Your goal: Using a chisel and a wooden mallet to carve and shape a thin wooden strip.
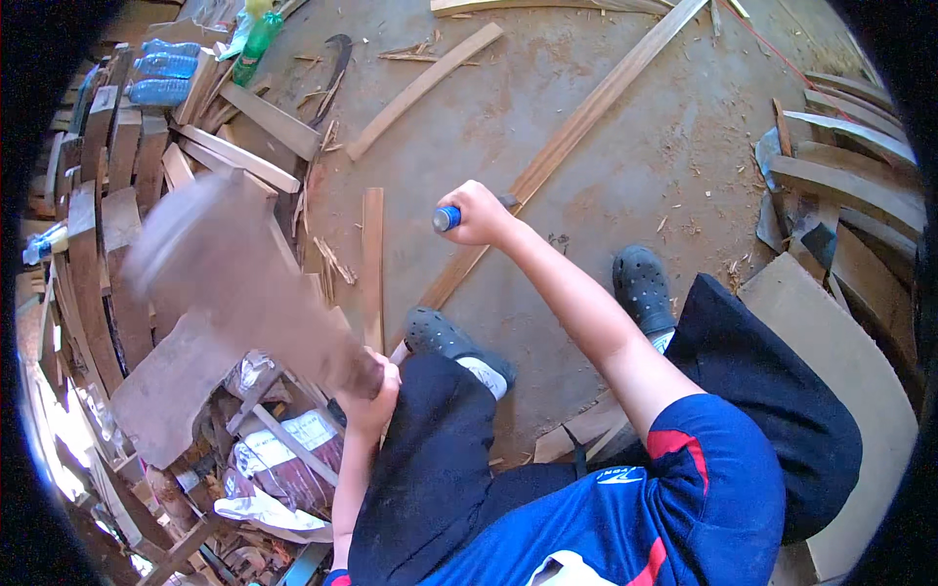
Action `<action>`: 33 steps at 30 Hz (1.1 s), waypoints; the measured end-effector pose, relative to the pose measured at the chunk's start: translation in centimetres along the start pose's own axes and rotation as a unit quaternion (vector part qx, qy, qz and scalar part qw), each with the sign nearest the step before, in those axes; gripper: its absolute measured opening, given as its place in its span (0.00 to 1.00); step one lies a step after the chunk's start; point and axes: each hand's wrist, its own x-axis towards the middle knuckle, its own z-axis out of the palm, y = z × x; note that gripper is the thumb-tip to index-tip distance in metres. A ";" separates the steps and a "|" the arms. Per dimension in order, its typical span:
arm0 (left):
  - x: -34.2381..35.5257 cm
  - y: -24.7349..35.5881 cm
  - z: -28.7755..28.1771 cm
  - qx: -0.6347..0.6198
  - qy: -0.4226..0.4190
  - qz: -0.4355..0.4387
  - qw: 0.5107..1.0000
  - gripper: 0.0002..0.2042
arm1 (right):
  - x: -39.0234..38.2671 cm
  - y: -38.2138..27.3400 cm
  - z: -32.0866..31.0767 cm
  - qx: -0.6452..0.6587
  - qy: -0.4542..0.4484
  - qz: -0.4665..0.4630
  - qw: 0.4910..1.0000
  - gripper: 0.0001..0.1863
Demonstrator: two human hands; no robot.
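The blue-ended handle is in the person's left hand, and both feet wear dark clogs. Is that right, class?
No: the head view shows the blue-ended handle in the right hand, not the left hand. The dark clogs are as stated.

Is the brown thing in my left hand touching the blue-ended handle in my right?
Apart. The head view shows floor between the blurred brown thing in your left hand and the blue-ended handle in your right hand.

Near fisheye view from the head, downward onto floor [528, 107]
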 end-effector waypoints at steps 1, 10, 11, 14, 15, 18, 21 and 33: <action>-0.1 0.6 0.8 -0.058 0.022 0.043 0.997 0.12 | 0.3 0.1 -0.2 0.023 0.000 0.001 1.000 0.08; 1.6 0.1 5.1 0.223 -0.078 0.073 0.969 0.12 | -0.5 5.9 2.0 0.143 0.048 0.042 0.988 0.08; 1.7 1.0 5.4 0.202 -0.072 0.104 0.971 0.12 | -0.9 6.7 1.5 0.037 0.097 -0.023 0.994 0.09; -0.9 -1.2 0.2 0.207 0.005 0.108 0.972 0.08 | 1.3 -1.1 0.5 0.054 -0.028 0.004 0.998 0.09; -0.9 -2.5 0.5 0.171 0.033 0.092 0.980 0.03 | 1.4 -1.3 0.0 0.065 -0.028 0.010 0.997 0.09; -0.5 -7.9 0.4 0.229 0.027 0.094 0.969 0.08 | 2.1 -1.9 -0.2 0.080 -0.026 0.010 0.996 0.09; 1.9 -1.7 4.6 0.259 -0.030 -0.053 0.964 0.13 | 0.1 3.2 0.2 0.052 0.079 -0.063 0.994 0.09; 0.8 -5.7 3.6 0.104 0.030 0.008 0.994 0.11 | 1.3 -0.3 -1.1 0.060 -0.013 0.001 0.998 0.08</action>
